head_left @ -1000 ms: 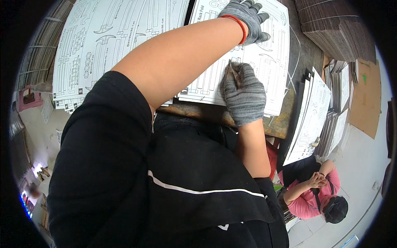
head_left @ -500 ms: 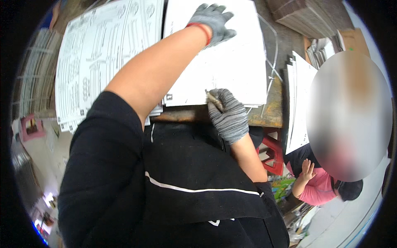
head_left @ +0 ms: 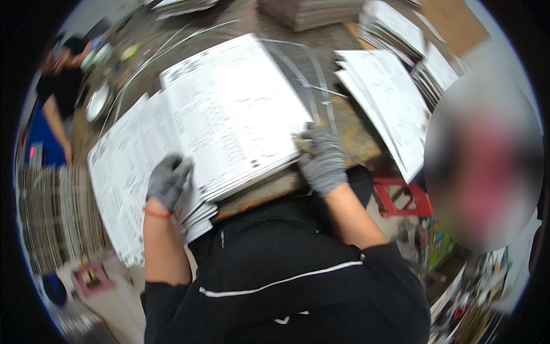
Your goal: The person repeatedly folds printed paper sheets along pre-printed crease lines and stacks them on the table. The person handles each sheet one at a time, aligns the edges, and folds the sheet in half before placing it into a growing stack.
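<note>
My left hand (head_left: 170, 180), in a grey knit glove with a red band at the wrist, rests at the near edge of the left stack of printed sheets (head_left: 129, 155). Its fingers are curled, and blur hides what they grip, if anything. Beside it lies a squared stack of white printed sheets (head_left: 235, 109), turned at an angle on the table. At that stack's near right corner, my right hand (head_left: 322, 160), in a striped grey glove, has its fingers closed. Something small and brownish shows at its fingertips, too unclear to name.
A loop of pale strapping (head_left: 312, 86) lies on the worn wooden table (head_left: 358, 137). More paper stacks (head_left: 384, 97) sit to the right, and a thick bundle (head_left: 315, 11) stands behind. A red stool (head_left: 403, 196) is below right. Another person (head_left: 60, 92) is at the far left.
My left hand has come back from the far part of the middle stack to the left stack's near edge. My right hand stays at the corner. The view has turned and blurred.
</note>
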{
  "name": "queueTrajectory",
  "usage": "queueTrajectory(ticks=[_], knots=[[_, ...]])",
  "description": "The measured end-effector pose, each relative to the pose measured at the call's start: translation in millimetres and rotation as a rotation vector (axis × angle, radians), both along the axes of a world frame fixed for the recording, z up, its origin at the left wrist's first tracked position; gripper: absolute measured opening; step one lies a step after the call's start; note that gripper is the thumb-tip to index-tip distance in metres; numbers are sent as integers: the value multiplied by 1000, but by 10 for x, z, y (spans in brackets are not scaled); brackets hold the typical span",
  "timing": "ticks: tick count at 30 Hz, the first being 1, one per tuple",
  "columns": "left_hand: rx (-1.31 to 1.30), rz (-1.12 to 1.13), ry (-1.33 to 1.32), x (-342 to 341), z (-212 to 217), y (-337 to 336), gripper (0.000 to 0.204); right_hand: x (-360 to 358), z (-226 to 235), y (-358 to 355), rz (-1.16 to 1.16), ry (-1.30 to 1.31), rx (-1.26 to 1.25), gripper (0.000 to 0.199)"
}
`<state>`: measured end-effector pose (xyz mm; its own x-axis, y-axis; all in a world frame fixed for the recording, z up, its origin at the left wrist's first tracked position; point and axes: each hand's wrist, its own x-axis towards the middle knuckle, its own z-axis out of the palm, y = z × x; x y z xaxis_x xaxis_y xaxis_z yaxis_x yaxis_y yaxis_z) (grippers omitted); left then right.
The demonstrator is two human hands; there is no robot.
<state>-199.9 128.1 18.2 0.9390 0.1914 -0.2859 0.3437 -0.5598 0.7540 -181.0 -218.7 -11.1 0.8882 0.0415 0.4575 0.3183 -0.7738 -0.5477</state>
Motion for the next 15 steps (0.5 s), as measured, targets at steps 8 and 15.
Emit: queueTrajectory(ticks=[8, 15], knots=[[-119, 160, 68, -70, -220, 404, 43, -117, 151, 211, 67, 24, -44, 29], [-655, 13, -210, -391, -24, 386, 70, -172, 292, 298, 136, -25, 3, 33]])
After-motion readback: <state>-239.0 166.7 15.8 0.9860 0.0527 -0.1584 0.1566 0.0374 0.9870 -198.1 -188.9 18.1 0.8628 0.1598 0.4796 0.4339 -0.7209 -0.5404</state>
